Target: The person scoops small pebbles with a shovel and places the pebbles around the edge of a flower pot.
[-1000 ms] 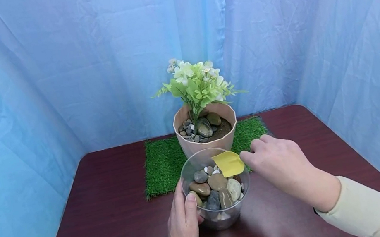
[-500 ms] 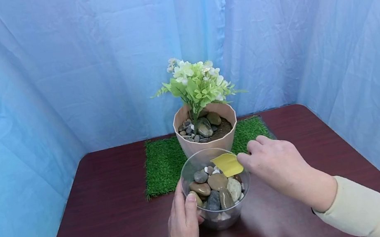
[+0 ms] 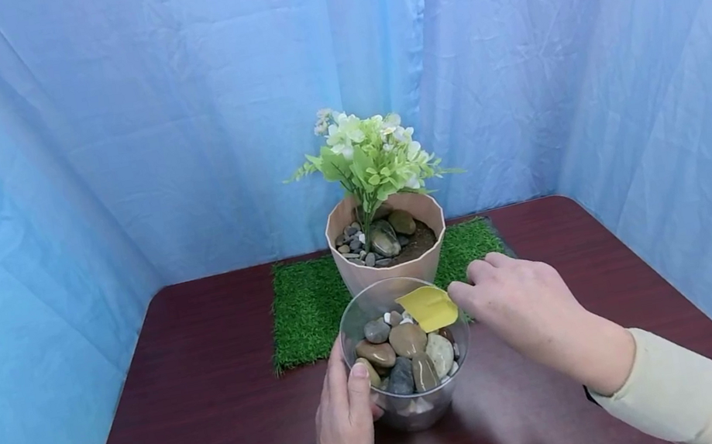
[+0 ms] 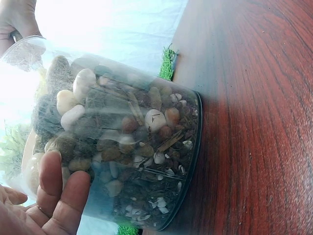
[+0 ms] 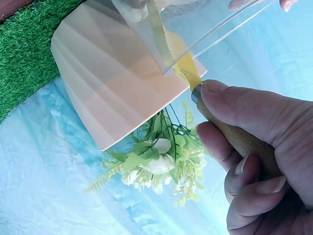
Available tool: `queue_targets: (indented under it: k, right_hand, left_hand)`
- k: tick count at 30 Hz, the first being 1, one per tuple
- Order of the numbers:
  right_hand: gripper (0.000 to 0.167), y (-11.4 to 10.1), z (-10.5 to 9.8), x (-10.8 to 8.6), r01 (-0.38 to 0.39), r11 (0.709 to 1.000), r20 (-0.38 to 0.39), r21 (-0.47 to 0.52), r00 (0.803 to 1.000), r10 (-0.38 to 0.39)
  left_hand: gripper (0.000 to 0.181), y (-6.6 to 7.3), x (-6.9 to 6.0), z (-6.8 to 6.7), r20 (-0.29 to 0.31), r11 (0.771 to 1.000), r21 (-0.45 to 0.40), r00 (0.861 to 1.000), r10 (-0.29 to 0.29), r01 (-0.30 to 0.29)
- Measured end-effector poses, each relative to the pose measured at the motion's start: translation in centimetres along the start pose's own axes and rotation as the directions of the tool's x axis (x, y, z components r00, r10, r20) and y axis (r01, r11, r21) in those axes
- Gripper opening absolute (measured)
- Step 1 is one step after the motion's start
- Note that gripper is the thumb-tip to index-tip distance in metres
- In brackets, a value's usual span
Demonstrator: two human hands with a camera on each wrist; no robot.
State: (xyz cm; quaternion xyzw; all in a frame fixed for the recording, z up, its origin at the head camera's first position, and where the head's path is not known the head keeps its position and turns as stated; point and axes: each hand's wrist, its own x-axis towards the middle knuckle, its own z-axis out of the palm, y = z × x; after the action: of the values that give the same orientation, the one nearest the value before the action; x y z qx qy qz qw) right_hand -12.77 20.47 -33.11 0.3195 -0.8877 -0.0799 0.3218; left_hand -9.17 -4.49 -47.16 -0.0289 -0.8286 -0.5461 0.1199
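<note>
A clear container (image 3: 416,410) full of stones (image 3: 408,340) stands on the table, and my left hand (image 3: 344,420) holds its left side, thumb near the rim. In the left wrist view, fingers (image 4: 68,200) lie against the clear wall, with small shells and pebbles low inside. My right hand (image 3: 530,314) grips a small trowel by its wooden handle (image 5: 234,134). The yellow blade (image 3: 428,308) dips inside the rim, over the stones at the back right. Whether its tip touches stones, I cannot tell.
Right behind the container, a pink pot (image 3: 393,272) with soil, stones and white-flowered greenery (image 3: 366,157) stands on a green grass mat (image 3: 304,313). The dark red table (image 3: 216,402) is enclosed by blue curtains (image 3: 205,121).
The right hand and yellow blade have shifted only slightly, first left and then back right. The left hand keeps its hold on the container.
</note>
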Motion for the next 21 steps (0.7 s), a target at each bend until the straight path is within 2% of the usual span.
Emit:
queue_targets:
  k: [6, 14, 21]
  right_hand:
    - [0.041, 0.07, -0.10, -0.07, -0.005, 1.000, -0.027, 0.005, 1.000, 0.006]
    - [0.041, 0.39, -0.72, -0.03, -0.054, 0.998, 0.063, 0.023, 0.997, 0.053]
    - [0.040, 0.75, -0.54, -0.12, -0.051, 0.997, 0.001, 0.064, 0.999, 0.051]
  left_hand:
    - [0.054, 0.01, -0.05, 0.05, 0.001, 1.000, -0.006, 1.000, -0.003, 0.003]
    - [0.054, 0.07, -0.03, 0.08, -0.002, 1.000, -0.007, 1.000, -0.011, 0.011]
    - [0.054, -0.02, 0.01, 0.06, 0.001, 1.000, -0.008, 1.000, -0.017, 0.017]
